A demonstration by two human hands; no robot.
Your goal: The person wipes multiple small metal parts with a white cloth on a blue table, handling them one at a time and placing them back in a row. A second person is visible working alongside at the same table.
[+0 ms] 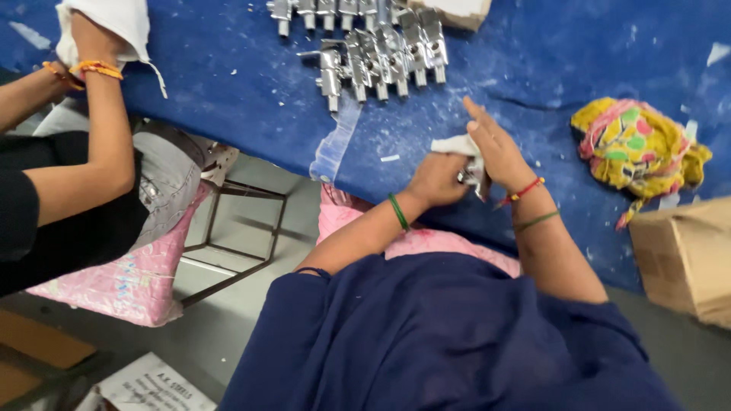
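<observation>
We look down on a worktable covered in blue cloth (228,76), dusted with white specks. Beneath its edge, a grey concrete floor (251,304) shows, with a metal-framed stool (236,228) standing on it. A brown cardboard box (685,255) sits at right. Light is even and soft

Glossy chrome metal taps (377,53) lie on a matt blue cloth-covered counter (228,76), dusted white; nearby, a crumpled printed cotton rag (636,144), a white cloth (455,144) and a rough cardboard box (685,255).
</observation>
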